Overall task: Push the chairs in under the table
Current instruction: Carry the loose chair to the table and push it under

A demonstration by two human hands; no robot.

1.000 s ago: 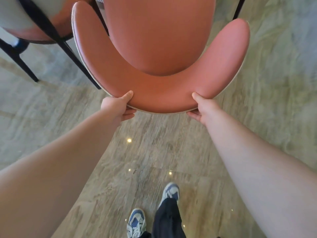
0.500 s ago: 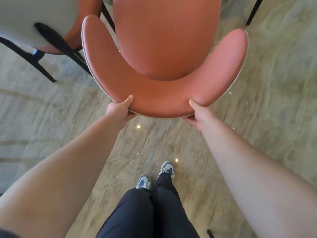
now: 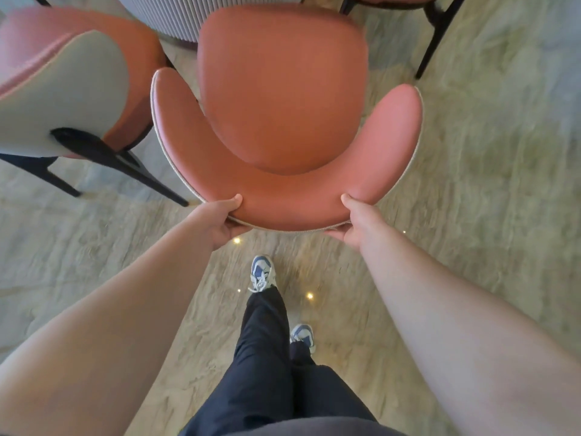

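Observation:
A salmon-pink padded chair (image 3: 283,99) with a curved backrest stands directly in front of me, seen from above. My left hand (image 3: 221,220) grips the left part of the backrest's rear edge, thumb on top. On the right part of that edge my right hand (image 3: 355,221) holds the same way. The ribbed grey table base (image 3: 176,14) shows at the top, just beyond the seat's front.
A second pink chair (image 3: 63,89) with a grey back and black legs stands close on the left, nearly touching. The black legs of a third chair (image 3: 437,29) show at the top right. My feet (image 3: 262,273) and dark trousers are below, on a beige stone floor.
The chair has slid forward toward the table base, which now shows at the top. I have stepped forward, one foot ahead. Both hands keep their grip.

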